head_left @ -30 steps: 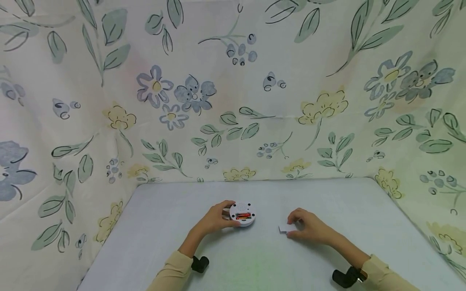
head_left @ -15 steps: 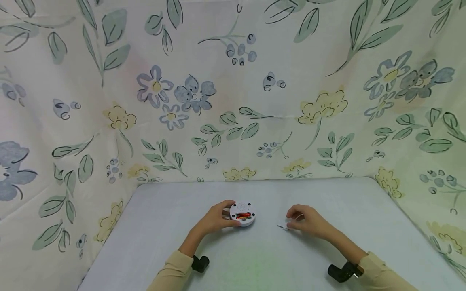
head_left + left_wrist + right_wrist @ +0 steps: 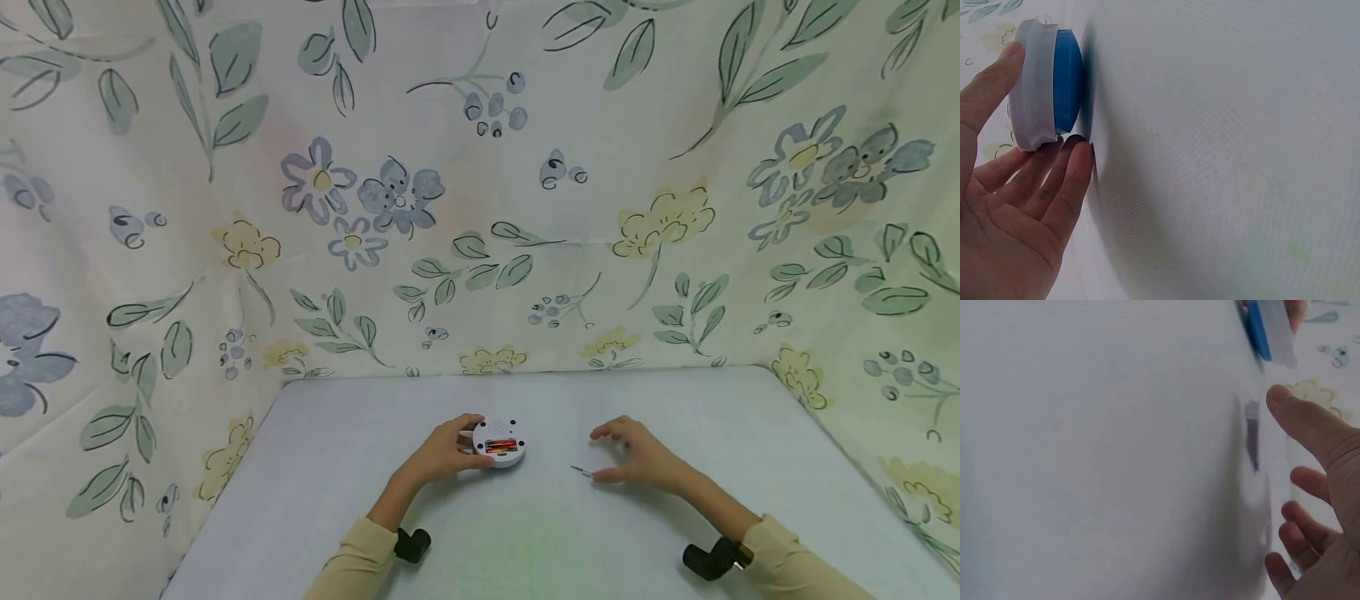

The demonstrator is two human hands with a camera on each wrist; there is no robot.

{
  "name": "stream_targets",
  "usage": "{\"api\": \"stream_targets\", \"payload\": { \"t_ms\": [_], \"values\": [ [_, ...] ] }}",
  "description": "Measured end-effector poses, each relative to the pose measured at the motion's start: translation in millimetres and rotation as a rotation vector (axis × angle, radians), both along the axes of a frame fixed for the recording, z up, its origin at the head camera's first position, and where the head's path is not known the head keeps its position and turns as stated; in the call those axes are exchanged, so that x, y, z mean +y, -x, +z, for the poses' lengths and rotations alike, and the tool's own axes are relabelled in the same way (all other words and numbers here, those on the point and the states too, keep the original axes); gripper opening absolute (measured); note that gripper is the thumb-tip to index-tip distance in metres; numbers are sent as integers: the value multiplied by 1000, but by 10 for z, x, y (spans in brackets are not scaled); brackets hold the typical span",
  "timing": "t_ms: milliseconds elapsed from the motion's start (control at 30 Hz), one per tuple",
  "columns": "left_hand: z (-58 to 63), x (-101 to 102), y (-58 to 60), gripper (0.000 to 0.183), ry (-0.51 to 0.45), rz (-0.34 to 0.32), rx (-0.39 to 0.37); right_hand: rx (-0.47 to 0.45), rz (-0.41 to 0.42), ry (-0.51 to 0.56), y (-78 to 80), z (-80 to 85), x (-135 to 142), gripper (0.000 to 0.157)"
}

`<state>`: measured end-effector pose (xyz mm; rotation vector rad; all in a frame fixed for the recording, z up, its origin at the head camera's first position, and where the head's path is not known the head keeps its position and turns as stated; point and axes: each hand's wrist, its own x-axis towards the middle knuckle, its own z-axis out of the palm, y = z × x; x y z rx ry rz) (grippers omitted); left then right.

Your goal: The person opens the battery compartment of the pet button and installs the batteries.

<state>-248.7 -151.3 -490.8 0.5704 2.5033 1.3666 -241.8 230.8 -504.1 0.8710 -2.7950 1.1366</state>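
Note:
My left hand (image 3: 444, 450) grips the rim of a round white-and-blue sound button (image 3: 510, 459) between thumb and fingers. Its underside faces up, showing dark feet, speaker holes and an uncovered battery bay with red-orange batteries (image 3: 501, 446). The blue side (image 3: 1069, 81) faces the table; whether it touches is unclear. My right hand (image 3: 641, 454) is held with thumb and fingers spread apart and nothing between them. By its thumb tip lies a small pale piece (image 3: 582, 471) with a dark edge, probably the battery cover. The right wrist view shows this piece (image 3: 1252, 434) blurred on the table.
A white-covered table (image 3: 525, 533) extends under both hands. Behind it and at its sides hangs a floral cloth (image 3: 480, 208). Black wrist cameras are strapped on the left wrist (image 3: 412, 545) and right wrist (image 3: 708, 562).
My right hand held the small white piece a second ago; it has let go, its fingers have spread, and the piece now lies on the table. My left hand and the sound button stay put.

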Motion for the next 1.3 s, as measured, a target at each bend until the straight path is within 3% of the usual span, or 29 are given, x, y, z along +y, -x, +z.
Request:
{"api": "stream_targets", "payload": {
  "t_ms": [200, 467, 800, 1300],
  "values": [
    [-7, 0, 0, 77, 6, 1, 4, 27, -46, -94, -16, -77, -73, 41],
    [-17, -6, 5, 76, 4, -8, 24, 5, -38, -85, -43, -41, -154, 25],
    [-44, -10, 14, 76, 9, -4, 34, -11, 5, -47, -14, -5, -154, 28],
    [-27, -6, 14, 77, 18, -1, 33, -74, 27, 111, 136, 31, -234, 30]
  ]
}}
